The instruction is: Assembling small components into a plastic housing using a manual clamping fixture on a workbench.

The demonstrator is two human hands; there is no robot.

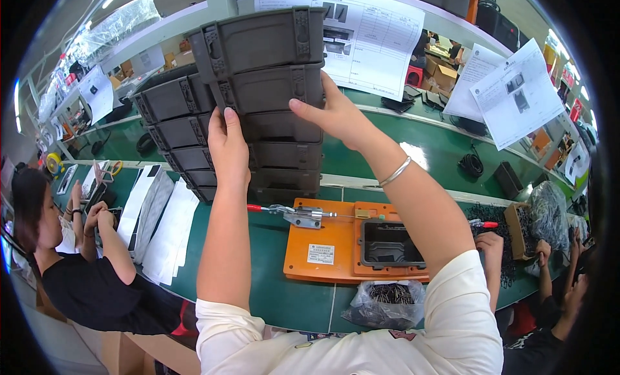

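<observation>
- My left fingers (232, 124), slightly parted, grip the lower left corner of a dark grey tray (268, 89), the tips behind the thumb partly hidden.
- My right fingers (332, 91) are opened wide around the same tray's right end, thumb at the front near its lower edge, the rest running up the side.
- The grasped tray sits second from the top in the front stack (284, 156), beneath the top tray (265, 42); whether it is lifted, I cannot tell.
- Just left stands another stack of grey trays (184, 131), on the green worktop (274, 297).
- Nearer me, an orange fixture (298, 246) carries a metal clamp (307, 218) and a dark housing (387, 242), with a plastic bag of small dark pieces (387, 304) before it.
- White sheets (173, 233) lie to the left, near a co-worker in black (103, 291).
</observation>
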